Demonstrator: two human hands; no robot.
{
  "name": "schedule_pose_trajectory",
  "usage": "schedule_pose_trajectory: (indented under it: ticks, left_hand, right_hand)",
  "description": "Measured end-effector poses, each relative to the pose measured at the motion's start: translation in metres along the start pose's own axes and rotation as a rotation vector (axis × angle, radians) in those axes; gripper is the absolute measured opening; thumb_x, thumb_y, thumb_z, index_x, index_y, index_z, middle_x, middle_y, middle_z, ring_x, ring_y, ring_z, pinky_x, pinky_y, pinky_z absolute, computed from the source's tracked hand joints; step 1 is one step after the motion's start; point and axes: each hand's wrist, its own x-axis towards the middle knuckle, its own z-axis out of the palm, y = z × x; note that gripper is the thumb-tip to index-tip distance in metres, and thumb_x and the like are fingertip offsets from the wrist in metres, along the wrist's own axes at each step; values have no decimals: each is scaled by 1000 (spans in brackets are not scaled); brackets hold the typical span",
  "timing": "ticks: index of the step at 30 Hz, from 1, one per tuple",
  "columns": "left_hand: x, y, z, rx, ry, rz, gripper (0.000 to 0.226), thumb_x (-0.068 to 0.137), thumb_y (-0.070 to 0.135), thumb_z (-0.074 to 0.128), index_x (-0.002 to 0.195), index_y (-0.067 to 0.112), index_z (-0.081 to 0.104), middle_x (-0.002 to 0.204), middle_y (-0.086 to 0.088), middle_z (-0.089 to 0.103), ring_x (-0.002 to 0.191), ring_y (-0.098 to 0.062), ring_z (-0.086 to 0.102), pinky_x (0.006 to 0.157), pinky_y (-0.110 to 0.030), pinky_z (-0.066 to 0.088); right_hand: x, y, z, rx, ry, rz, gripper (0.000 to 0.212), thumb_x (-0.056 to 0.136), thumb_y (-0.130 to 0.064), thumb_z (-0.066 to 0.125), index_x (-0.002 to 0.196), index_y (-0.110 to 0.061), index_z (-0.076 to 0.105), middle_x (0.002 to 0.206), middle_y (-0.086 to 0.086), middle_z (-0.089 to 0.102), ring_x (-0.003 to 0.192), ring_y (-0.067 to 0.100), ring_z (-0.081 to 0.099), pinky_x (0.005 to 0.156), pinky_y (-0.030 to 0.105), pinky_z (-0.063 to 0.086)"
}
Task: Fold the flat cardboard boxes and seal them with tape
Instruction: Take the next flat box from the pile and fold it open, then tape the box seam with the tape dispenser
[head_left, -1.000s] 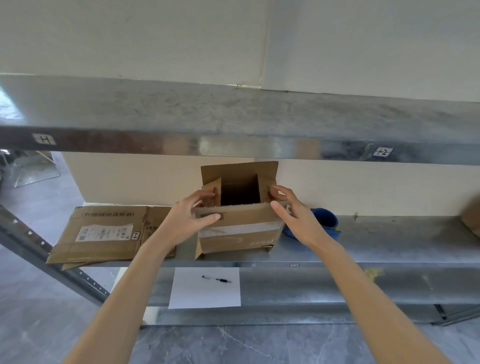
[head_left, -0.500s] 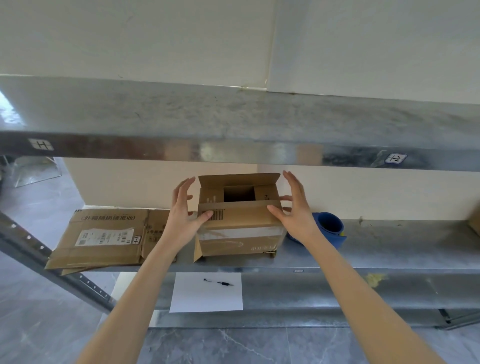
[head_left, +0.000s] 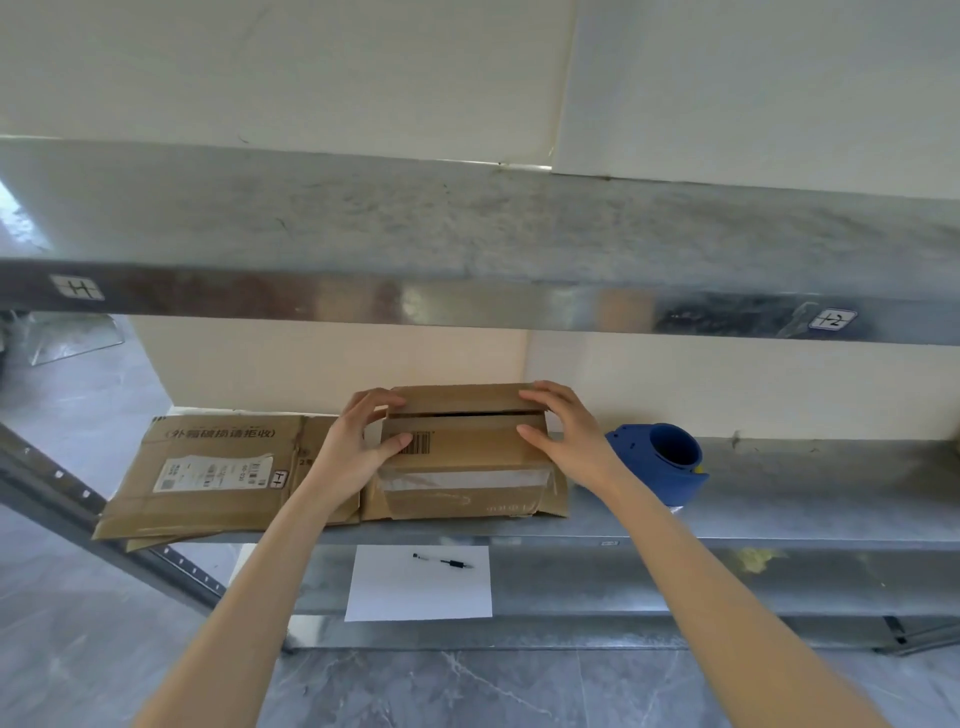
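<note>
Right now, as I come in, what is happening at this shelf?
A person stands at a metal shelf and presses the top flaps of a cardboard box down, the left hand at its left end and the right hand at its right end. A narrow dark gap shows between the flaps, and no tape lies across it yet. A blue tape dispenser sits on the shelf just to the right, untouched. Flattened boxes lie to the left.
</note>
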Motion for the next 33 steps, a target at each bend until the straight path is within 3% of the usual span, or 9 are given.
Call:
schedule_pose_trajectory:
  ticks: [4, 8, 13, 15, 17, 20, 23, 28, 33]
  left_hand:
    - [0, -7, 15, -4, -13, -9, 32, 86, 9, 74, 114, 18, 62, 129, 5, 52, 119, -15, 56, 103, -29, 42]
    - [3, -12, 25, -34, 6, -16, 29, 88, 11, 72, 114, 18, 62, 130, 5, 51, 121, -13, 54, 103, -30, 42]
    - [5, -19, 29, -18, 27, -17, 28, 86, 11, 73, 111, 16, 63, 128, 6, 50, 119, -12, 55, 97, -17, 38]
    - [5, -20, 30, 1, 29, -8, 28, 86, 12, 73, 111, 18, 62, 129, 7, 50, 119, -13, 55, 97, -19, 39]
    - [4, -19, 30, 47, 35, -1, 27, 87, 16, 73, 111, 21, 62, 131, 9, 50, 121, -13, 52, 96, -28, 44]
    - [2, -13, 33, 287, 84, 46, 25, 87, 20, 72, 109, 28, 65, 133, 14, 53, 127, -16, 42, 98, -37, 38]
    - [1, 0, 45, 465, 93, 137, 24, 87, 19, 69, 109, 28, 68, 127, 14, 59, 124, -17, 47, 104, -34, 27]
    - [-6, 17, 72, 498, 142, 143, 23, 88, 21, 69, 110, 26, 71, 119, 11, 64, 116, -18, 55, 105, -31, 28]
    - [-11, 15, 82, 520, 241, 137, 21, 88, 20, 68, 108, 27, 72, 117, 12, 65, 114, -17, 56, 108, -29, 27]
  right_hand:
    - [-6, 13, 1, 17, 3, 39, 42, 96, -17, 64, 137, -18, 56, 142, -8, 41, 133, 4, 37, 110, 17, 25]
    - [-4, 21, 0, 14, 12, 58, 38, 98, -17, 61, 136, -20, 58, 145, -8, 42, 134, 2, 37, 109, 16, 25]
    - [-3, 30, 6, 25, 50, 54, 37, 98, -15, 61, 134, -22, 60, 144, -10, 44, 135, 1, 37, 94, -4, 27]
    - [-4, 32, 7, 36, 55, 53, 37, 98, -14, 61, 134, -22, 60, 144, -10, 44, 135, 2, 37, 88, -5, 30]
    - [-4, 33, 8, 33, 54, 47, 38, 98, -15, 61, 134, -23, 60, 144, -11, 45, 136, 2, 37, 97, -1, 31]
    - [-4, 33, 7, 35, 41, 57, 38, 97, -16, 62, 134, -23, 60, 142, -13, 45, 135, 1, 38, 116, 24, 30]
    - [-3, 34, 7, 47, 42, 67, 38, 97, -15, 63, 134, -22, 60, 142, -12, 45, 135, 2, 38, 117, 37, 33]
    - [-4, 40, 7, 51, 36, 63, 37, 97, -20, 63, 133, -29, 59, 140, -20, 42, 127, -9, 38, 105, 38, 47]
    - [-2, 47, 5, 45, -13, 20, 39, 98, -35, 59, 137, -36, 55, 147, -22, 37, 125, -23, 32, 105, 30, 46]
